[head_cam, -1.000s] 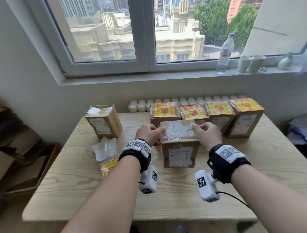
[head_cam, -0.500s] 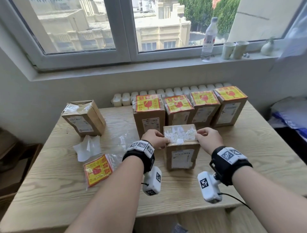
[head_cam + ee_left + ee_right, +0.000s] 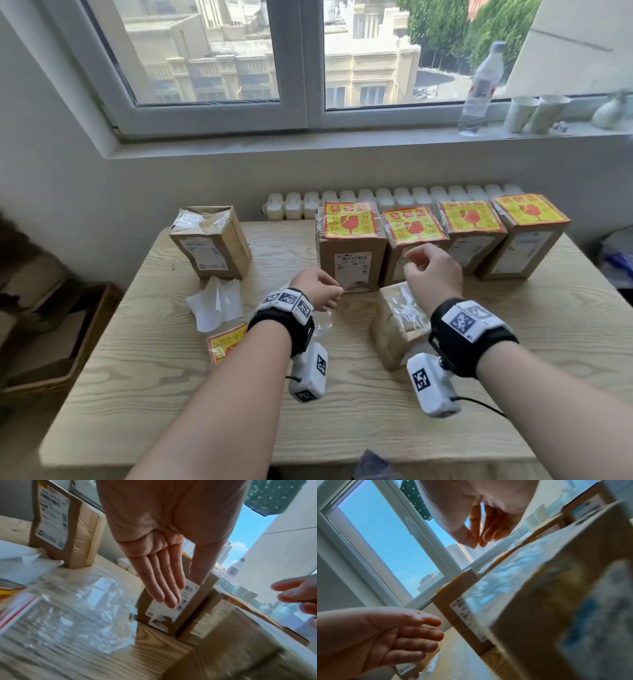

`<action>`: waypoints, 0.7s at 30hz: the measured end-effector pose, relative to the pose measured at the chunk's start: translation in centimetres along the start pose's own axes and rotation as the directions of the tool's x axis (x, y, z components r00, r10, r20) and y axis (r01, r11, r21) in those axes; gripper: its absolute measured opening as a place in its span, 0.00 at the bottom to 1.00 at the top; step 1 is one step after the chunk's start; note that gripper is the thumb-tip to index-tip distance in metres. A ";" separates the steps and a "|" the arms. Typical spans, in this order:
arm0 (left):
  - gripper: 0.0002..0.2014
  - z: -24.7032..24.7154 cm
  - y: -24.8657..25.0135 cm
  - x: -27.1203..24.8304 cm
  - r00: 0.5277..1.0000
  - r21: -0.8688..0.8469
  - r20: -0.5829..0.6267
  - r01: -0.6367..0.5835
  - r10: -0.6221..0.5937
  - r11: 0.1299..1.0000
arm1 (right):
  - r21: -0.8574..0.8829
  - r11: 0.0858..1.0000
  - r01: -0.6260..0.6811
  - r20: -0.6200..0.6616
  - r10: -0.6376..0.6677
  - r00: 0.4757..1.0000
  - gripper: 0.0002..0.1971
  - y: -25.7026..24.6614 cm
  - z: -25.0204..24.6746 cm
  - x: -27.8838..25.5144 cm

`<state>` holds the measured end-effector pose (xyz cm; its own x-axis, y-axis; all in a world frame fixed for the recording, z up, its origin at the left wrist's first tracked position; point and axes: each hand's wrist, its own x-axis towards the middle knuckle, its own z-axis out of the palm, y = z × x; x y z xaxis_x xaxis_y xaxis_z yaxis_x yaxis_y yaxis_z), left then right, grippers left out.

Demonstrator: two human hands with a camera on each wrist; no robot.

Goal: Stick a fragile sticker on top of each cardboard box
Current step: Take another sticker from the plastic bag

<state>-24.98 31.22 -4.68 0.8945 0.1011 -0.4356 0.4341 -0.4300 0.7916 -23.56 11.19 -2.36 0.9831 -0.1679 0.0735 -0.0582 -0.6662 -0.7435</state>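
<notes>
both hands are free: the left hand [image 3: 317, 287] relaxed open, the right hand [image 3: 432, 270] loosely curled above the bare box [image 3: 397, 322]. i think a sticker [image 3: 226, 342] should be taken next and pressed flat on top.

Bright daylight enters through the window [image 3: 301, 58], softly lighting the table [image 3: 342, 394]. Both wrist views are motion-blurred, edges bending with wide-angle distortion.

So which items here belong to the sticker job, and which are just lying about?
Job:
- four stickered boxes
- near box, no sticker
- left box, no sticker
- spare sticker
- backing paper

Lying about:
- bottle
- paper cups
</notes>
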 end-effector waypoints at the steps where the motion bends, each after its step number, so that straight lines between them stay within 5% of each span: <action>1: 0.05 -1.2 -0.6 0.3 1.000 -0.013 -0.025 0.013 -0.013 1.000 | 0.024 0.999 0.025 0.038 -0.026 0.999 0.07 -1.2 0.8 -0.1; 6: 0.06 -7.1 -4.6 1.1 0.986 -0.110 -0.134 0.080 -0.095 0.991 | 0.034 0.996 0.077 0.143 -0.081 0.986 0.05 -6.4 5.6 -0.7; 14: 0.06 -13.9 -12.7 1.9 0.937 -0.193 -0.233 0.216 -0.259 0.957 | -0.009 0.992 -0.123 0.369 0.118 0.922 0.09 -7.3 14.2 -0.4; 21: 0.03 -16.6 -18.5 2.6 0.807 0.013 -0.362 0.505 -0.467 0.863 | -0.086 0.923 -0.374 0.552 0.357 0.754 0.13 -4.0 20.5 -0.1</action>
<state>-28.93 54.34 -13.38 0.5574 0.6074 -0.5660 0.8253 -0.3311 0.4574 -19.90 28.77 -12.96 0.8161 0.0364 -0.5767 -0.4367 -0.6148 -0.6568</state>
